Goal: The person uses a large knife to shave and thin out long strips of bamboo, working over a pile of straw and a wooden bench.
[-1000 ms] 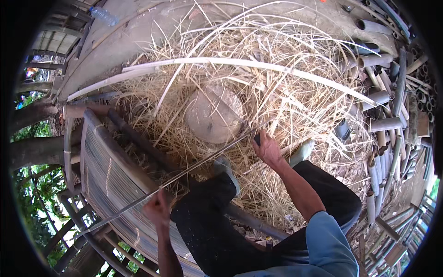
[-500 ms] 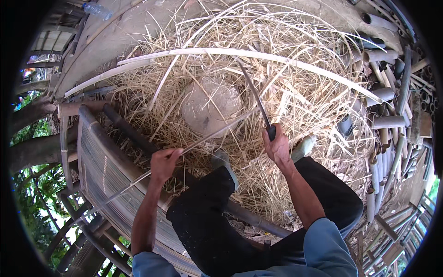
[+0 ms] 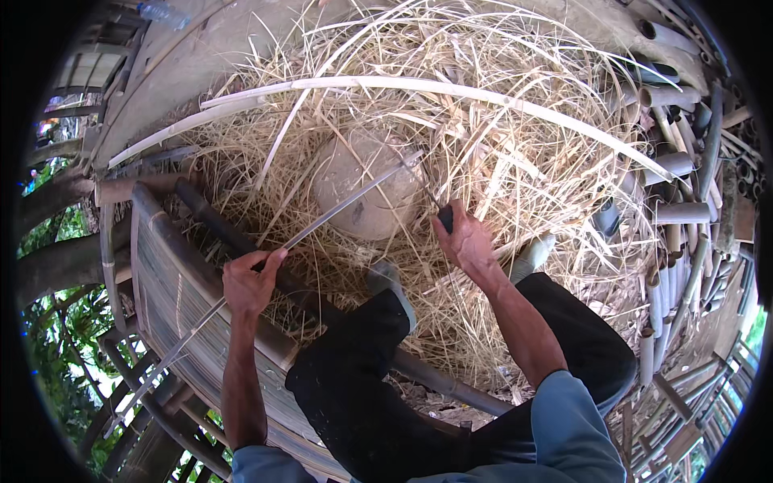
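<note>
My left hand [image 3: 252, 282] is closed around a long, thin bamboo strip [image 3: 338, 208]. Its tail slants down past a slatted bamboo bench at the lower left, and its tip lies over a round, flat-topped block [image 3: 354, 173]. In my right hand [image 3: 469, 241] is the dark handle of a long-bladed knife [image 3: 446, 216]. The blade is smeared by motion and points up and left, near the strip's tip; whether they touch I cannot tell. Both hands are in front of my knees, left and right of the block.
Pale bamboo shavings [image 3: 499, 177] cover the ground around the block and my feet. A long split bamboo length [image 3: 483, 95] arches across behind it. The slatted bench [image 3: 181, 278] is at my left. Cut bamboo tubes [image 3: 680, 213] pile up on the right. A plastic bottle [image 3: 165, 14] lies far left.
My left hand has moved left and slightly down, drawing the strip back, so its tip now lies over the block. My right hand has shifted left and up with the knife.
</note>
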A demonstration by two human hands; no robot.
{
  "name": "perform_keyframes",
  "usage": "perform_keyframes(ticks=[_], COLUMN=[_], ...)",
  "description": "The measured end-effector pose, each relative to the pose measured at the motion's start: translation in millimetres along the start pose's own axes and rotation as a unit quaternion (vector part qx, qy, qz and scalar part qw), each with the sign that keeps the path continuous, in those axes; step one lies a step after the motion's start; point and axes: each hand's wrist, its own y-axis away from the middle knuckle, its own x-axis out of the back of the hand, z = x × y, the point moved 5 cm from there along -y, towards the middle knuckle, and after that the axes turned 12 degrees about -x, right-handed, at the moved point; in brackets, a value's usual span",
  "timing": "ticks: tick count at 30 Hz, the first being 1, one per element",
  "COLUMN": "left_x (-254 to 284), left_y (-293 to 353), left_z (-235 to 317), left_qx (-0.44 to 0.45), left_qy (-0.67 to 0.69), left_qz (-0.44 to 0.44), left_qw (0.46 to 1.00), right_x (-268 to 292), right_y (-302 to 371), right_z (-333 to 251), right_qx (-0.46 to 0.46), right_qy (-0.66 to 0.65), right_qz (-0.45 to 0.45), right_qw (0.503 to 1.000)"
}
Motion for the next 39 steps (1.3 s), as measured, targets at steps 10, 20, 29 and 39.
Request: perform_keyframes(ticks=[10,20,29,39], left_x=[-21,-29,-36,-37], left_y=[15,7,3,1], left_z=[-41,-55,-61,-53], left_qx=[0.051,0.06,0.062,0.067], left_qy=[0.097,0.107,0.077,0.059], left_qz=[0.01,0.02,-0.011,-0.03], left_qw=[0.994,0.992,0.995,0.996], right_x=[-15,-8,4,-14], right_y=[-2,-15,-29,-44], right_z=[-7,-14,-17,-3], right_qx=[-0.002,0.003,0.024,0.025], right_qy=[-0.038,-0.044,-0.118,-0.063], right_qz=[-0.038,-0.03,0.021,0.011], right_qw=[0.999,0.999,0.992,0.998])
